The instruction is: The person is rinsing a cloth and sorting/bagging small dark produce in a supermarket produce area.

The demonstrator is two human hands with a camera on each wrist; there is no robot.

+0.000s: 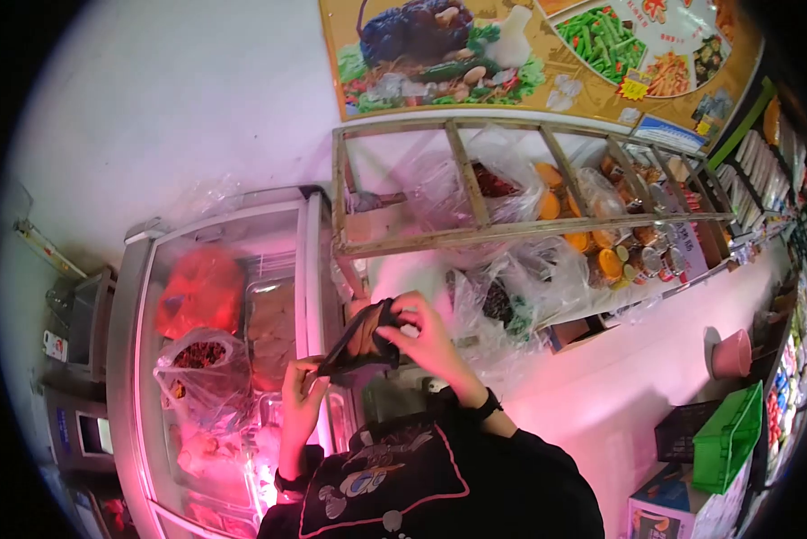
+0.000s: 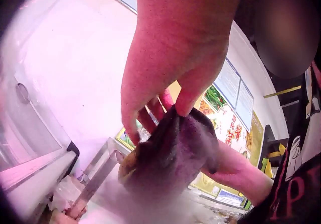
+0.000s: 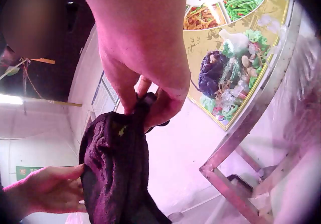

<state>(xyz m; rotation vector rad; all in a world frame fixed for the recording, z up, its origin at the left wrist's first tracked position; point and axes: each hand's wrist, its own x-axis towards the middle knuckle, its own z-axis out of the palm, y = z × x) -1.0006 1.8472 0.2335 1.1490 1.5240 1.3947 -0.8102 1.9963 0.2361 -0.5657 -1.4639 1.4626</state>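
Observation:
A dark, soft cloth item (image 1: 370, 358) with an open mouth is held up between both hands in front of the chest; its exact kind cannot be told. My left hand (image 1: 303, 400) pinches its left edge with thumb and fingers. The right hand (image 1: 428, 345) grips the upper right edge, beside a narrow band. In the left wrist view, the cloth (image 2: 175, 159) hangs in folds below the left fingers. Its wrinkled outer side (image 3: 118, 159) shows a small yellowish mark in the right wrist view.
On the left stands a glass-topped display case (image 1: 309, 287) with a red bag (image 1: 201, 292) and a bag of dark food (image 1: 197, 373) inside. A metal rack frame (image 1: 457, 235) and several jars (image 1: 610, 262) lie ahead. A green crate (image 1: 728, 438) and pink bucket (image 1: 732, 354) are at right.

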